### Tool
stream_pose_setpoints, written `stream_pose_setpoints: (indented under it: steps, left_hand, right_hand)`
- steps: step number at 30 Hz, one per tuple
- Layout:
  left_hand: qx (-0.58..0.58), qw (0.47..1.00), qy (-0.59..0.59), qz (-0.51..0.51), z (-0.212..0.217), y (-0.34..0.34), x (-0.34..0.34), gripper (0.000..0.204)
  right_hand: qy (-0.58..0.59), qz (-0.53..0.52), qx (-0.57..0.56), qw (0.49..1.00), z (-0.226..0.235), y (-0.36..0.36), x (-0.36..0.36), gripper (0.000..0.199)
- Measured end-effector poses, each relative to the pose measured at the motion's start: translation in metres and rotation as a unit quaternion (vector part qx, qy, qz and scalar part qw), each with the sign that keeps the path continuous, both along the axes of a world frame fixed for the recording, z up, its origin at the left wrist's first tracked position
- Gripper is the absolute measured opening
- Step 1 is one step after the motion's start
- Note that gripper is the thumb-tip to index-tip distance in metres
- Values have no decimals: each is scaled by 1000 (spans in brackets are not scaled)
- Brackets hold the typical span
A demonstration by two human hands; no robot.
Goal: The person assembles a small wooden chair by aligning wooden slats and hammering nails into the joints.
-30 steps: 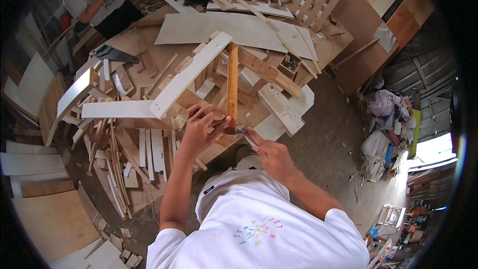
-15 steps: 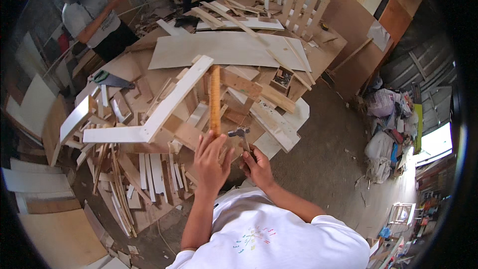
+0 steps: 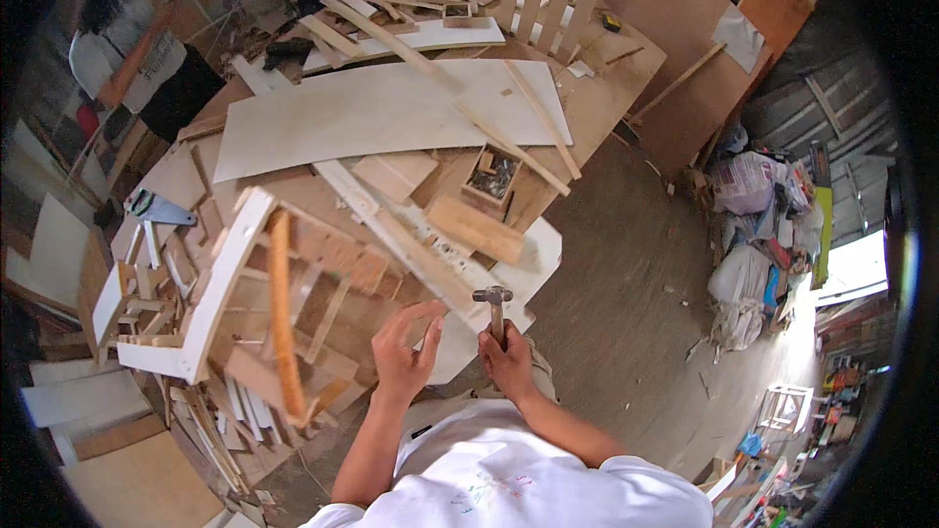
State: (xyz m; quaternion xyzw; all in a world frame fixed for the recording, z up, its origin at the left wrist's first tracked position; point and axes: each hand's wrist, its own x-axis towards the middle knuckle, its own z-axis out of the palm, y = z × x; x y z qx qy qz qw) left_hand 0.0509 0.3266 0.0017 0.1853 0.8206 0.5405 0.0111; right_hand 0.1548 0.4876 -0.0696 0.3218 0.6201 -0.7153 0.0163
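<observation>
In my right hand (image 3: 506, 362) is a hammer (image 3: 493, 296), its metal head up and its handle wrapped by my fingers. My left hand (image 3: 406, 352) is raised beside it, fingers curved and thumb apart, with nothing visible between them. To the left of that hand lies an angled wooden frame with a white-faced rail (image 3: 230, 269). An orange-brown strip (image 3: 282, 313) stands along the frame, apart from my hand. Beyond the hammer, a wood block (image 3: 476, 228) rests on the table near a small wooden box (image 3: 489, 181) of small metal pieces, perhaps nails.
A large pale panel (image 3: 391, 112) spans the workbench. A handsaw (image 3: 161, 208) lies at the left, above offcuts (image 3: 245, 411). Two people work at the far side, one in a light shirt (image 3: 127, 59). Stuffed bags (image 3: 740, 284) are piled at the right.
My left hand has come away from the orange-brown strip. The view has turned, so the frame and bench sit farther left. The hammer is now held more upright.
</observation>
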Motion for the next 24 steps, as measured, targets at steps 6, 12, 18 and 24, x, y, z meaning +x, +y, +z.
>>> stream_pose_setpoints:
  steps: [6,12,18,24]
  left_hand:
    - [31,986,-155,58,-91,145,-48,22]
    - [-81,982,54,163,-172,218,-121,22]
    - [-40,976,-44,211,-196,242,-143,26]
    - [-58,969,-59,234,-196,250,-146,28]
  right_hand:
    - [5,95,276,956,-42,134,-87,36]
    - [26,163,350,922,-101,218,-209,30]
    - [87,297,425,851,-113,241,-292,26]
    - [91,363,449,812,-122,247,-311,24]
